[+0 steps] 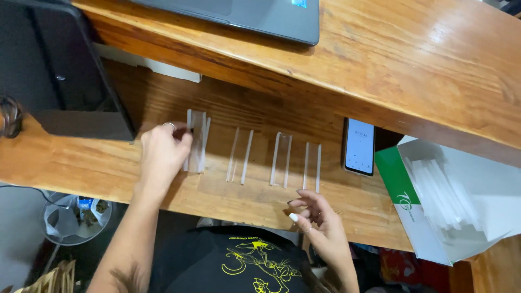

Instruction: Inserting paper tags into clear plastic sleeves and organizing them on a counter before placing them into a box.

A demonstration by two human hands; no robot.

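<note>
Several clear glue sticks lie in pairs across a wooden shelf (108,168). My left hand (161,154) rests on the leftmost bunch of sticks (199,138), fingers curled against them. Two more pairs sit to the right: one pair (240,156) and another (281,160), then a third pair (312,165). My right hand (317,217) hovers at the shelf's front edge just below the rightmost pair, fingers loosely bent, holding nothing that I can see.
A phone (359,146) with a lit screen lies right of the sticks. An open white and green box (434,217) of more sticks sits far right. A black case (54,70) stands at left, a laptop (255,16) on the upper desk. A bin (76,217) is below.
</note>
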